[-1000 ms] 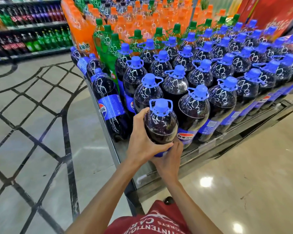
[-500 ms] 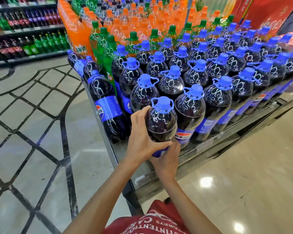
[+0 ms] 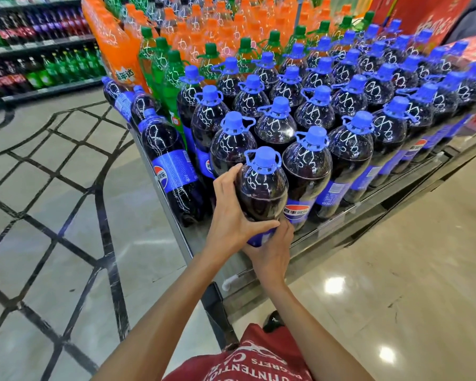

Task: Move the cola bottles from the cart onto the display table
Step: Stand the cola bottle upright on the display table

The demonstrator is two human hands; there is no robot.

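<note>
Head view looks down along 2 bare forearms stretched forward from a red shirt [image 3: 259,361] at the lower edge. Straight ahead of the body, the held cola bottle [image 3: 261,188] is gripped by both hands. The right hand [image 3: 272,253] is set low and nearer the body, with its fingers curled round the blue label at the bottle's lower part. The left hand [image 3: 231,215] is placed higher on the bottle's left flank, with its thumb laid across the front.

The bottle's long axis is kept upright, cap uppermost. It is positioned at the near corner of the desk [image 3: 198,240], just beside the front row of cola bottles [image 3: 308,174]. Its base is hidden by the hands, so it cannot be told whether it is fully seated. The placing step is judged nearly done, and a release with a pull back toward the body is what is called for next.

Along the desk's left edge, 1 tilted bottle [image 3: 173,171] is seen. Farther off, green bottles [image 3: 173,78] and orange bottles [image 3: 204,31] are massed, and store shelves [image 3: 39,45] are seen at the far left. No cart is shown.
</note>
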